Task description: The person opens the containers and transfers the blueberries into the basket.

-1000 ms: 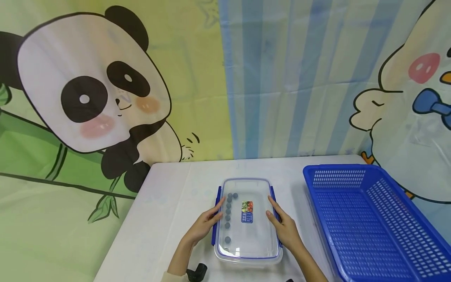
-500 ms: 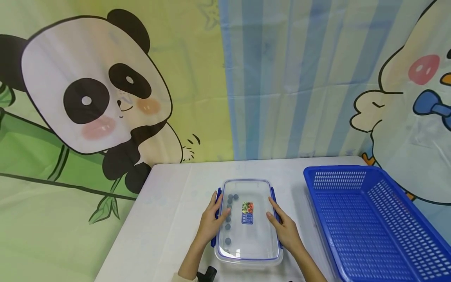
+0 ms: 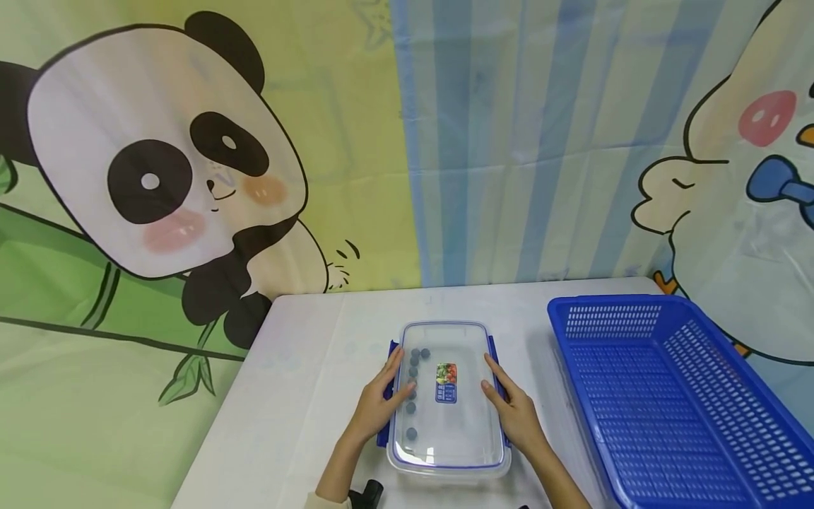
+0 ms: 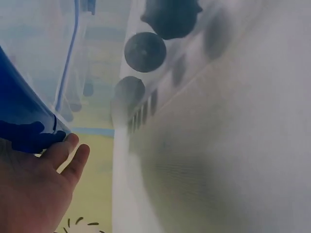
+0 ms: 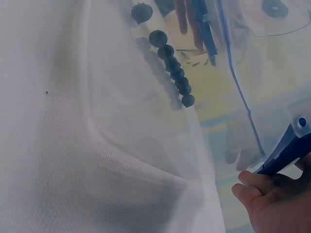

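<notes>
A clear plastic food container (image 3: 458,442) with a blue-edged lid and blue side latches lies on the table. Several blueberries (image 3: 411,433) line up along its left side, also visible through the wall in the right wrist view as blueberries (image 5: 158,39). My left hand (image 3: 375,406) holds the left side, thumb over the lid and fingers along the left latch (image 3: 383,435). In the left wrist view its fingertips are at the blue latch (image 4: 36,138), which stands outward. My right hand (image 3: 518,417) grips the opposite side, fingers at the right latch (image 5: 289,150).
A large blue slotted basket (image 3: 636,403) stands to the right of the container. The white table (image 3: 311,367) ends at a curtain (image 3: 483,177) printed with a panda and a white bird. A black strap piece (image 3: 367,493) shows by the left wrist.
My left hand has slid forward along the container's left side, and its thumb has come over the lid. The left latch stands farther out. The right hand stays put.
</notes>
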Action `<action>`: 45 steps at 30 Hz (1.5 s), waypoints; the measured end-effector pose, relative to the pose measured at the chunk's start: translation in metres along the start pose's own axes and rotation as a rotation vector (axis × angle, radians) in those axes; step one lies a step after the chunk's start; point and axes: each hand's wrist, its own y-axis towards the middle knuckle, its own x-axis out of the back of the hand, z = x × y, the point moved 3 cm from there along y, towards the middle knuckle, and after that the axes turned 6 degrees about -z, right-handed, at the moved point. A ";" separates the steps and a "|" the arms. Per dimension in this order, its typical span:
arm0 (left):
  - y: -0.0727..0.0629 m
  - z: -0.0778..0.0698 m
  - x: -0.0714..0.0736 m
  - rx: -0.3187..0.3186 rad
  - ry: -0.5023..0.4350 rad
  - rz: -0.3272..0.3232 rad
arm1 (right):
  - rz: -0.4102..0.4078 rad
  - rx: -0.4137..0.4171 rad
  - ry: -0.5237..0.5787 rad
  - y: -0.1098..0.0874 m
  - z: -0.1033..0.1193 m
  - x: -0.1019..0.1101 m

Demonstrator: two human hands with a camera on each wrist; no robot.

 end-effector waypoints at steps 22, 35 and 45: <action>-0.006 0.002 -0.005 -0.016 -0.137 0.006 | 0.170 0.154 0.140 0.004 -0.006 0.008; -0.001 -0.017 0.010 -0.051 -0.187 0.070 | 0.220 0.225 0.174 0.004 -0.005 0.010; 0.000 0.010 0.000 0.014 -0.186 0.070 | 0.251 0.245 0.218 0.003 -0.006 0.010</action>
